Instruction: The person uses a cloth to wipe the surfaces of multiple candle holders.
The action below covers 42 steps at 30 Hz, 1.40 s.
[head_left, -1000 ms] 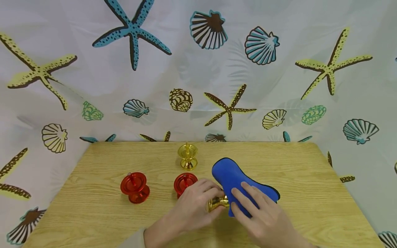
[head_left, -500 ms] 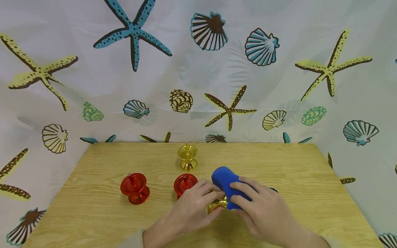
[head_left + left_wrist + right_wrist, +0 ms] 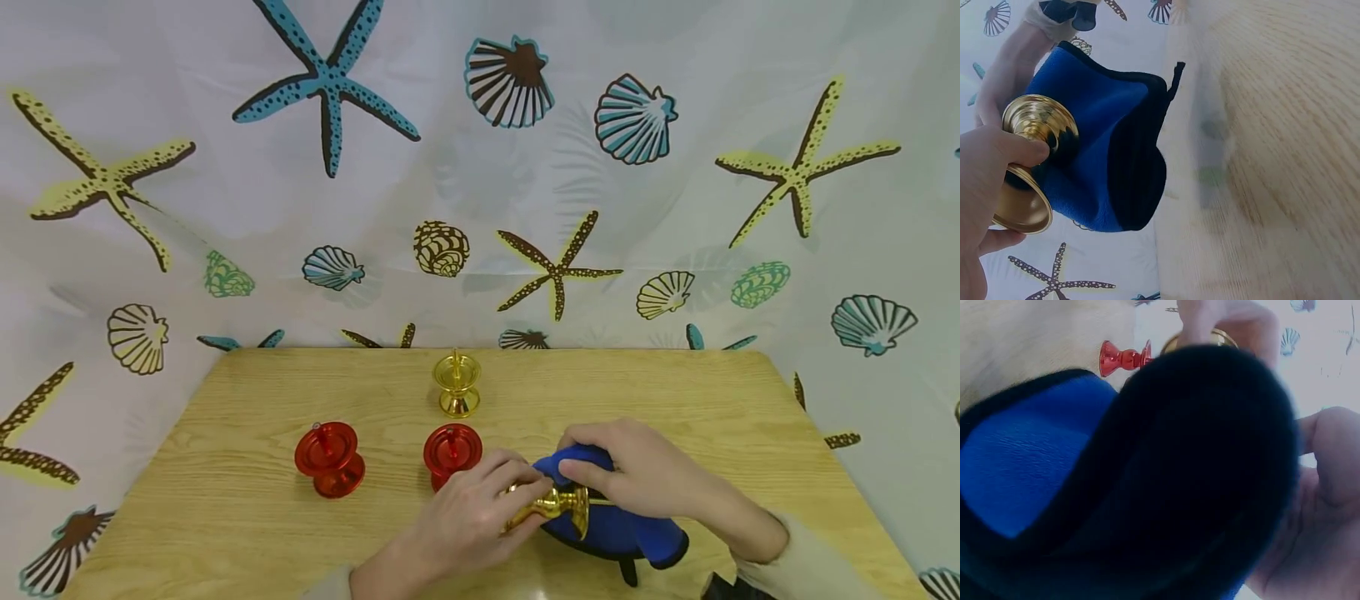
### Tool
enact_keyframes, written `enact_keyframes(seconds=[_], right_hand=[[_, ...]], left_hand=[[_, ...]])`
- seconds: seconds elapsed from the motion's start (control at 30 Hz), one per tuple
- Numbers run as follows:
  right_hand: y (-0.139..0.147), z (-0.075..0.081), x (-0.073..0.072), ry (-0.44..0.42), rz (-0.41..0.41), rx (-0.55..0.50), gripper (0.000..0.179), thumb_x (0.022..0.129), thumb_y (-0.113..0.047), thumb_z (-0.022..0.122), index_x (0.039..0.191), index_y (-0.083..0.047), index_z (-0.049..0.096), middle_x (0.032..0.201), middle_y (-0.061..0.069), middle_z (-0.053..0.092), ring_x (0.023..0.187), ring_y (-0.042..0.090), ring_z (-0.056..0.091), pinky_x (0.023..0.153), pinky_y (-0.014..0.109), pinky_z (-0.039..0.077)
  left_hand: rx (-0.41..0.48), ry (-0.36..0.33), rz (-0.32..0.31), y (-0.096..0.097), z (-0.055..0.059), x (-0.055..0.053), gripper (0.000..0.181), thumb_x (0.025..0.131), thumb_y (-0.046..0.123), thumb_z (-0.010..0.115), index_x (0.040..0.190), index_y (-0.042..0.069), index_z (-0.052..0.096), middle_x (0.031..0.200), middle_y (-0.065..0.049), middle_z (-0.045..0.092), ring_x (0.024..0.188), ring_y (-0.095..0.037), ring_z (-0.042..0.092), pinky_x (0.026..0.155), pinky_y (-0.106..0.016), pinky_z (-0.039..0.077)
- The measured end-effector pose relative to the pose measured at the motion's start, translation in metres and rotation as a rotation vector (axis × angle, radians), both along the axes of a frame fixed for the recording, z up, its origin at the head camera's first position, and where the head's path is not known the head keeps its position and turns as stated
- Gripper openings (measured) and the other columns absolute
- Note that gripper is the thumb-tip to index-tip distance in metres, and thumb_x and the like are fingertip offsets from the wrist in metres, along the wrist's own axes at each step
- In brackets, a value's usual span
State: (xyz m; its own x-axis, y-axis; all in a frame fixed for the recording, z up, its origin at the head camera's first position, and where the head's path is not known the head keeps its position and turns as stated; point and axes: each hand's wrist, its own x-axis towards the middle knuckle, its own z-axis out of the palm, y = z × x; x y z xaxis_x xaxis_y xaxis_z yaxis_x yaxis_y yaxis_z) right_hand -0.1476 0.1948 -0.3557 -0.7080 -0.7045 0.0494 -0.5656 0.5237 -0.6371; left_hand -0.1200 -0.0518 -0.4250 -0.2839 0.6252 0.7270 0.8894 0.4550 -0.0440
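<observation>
My left hand (image 3: 480, 508) grips a shiny gold candle holder (image 3: 557, 503) by its stem, tilted on its side with its spike pointing right. Thumb and fingers close round the gold candle holder (image 3: 1038, 125) in the left wrist view. A blue cloth (image 3: 600, 529) with black edging and a black loop hangs beneath and behind the holder's dish. The far side of that cloth is pinched by my right hand (image 3: 637, 471), close to the spike. In the right wrist view the blue cloth (image 3: 1035, 447) hides much of the holder.
Two red candle holders stand on the wooden table (image 3: 247, 533): one at the left (image 3: 330, 454), another red holder (image 3: 452, 454) just beyond my left hand. Farther back is a second gold candle holder (image 3: 457, 383). A shell-patterned curtain (image 3: 480, 183) borders the table's back and sides.
My right hand has moved from atop the cloth to its far side. The cloth has folded down and nearer, uncovering the gold holder's dish and spike. My left hand keeps its grip.
</observation>
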Motion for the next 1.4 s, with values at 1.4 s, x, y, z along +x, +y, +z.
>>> enact_keyframes(seconds=[1.4], right_hand=[[-0.003,-0.04,0.006,-0.223,-0.542,-0.729,0.026,0.107,-0.015,0.062,0.117,0.009,0.066,0.084,-0.013,0.077,0.074,0.01,0.076,0.068,0.027,0.063]], left_hand=[[0.813,-0.732,0.068,0.009,0.021,0.0,0.04,0.08,0.003,0.09,0.118,0.008,0.076,0.106,-0.011,0.073,0.095,-0.007,0.07,0.067,-0.025,0.063]])
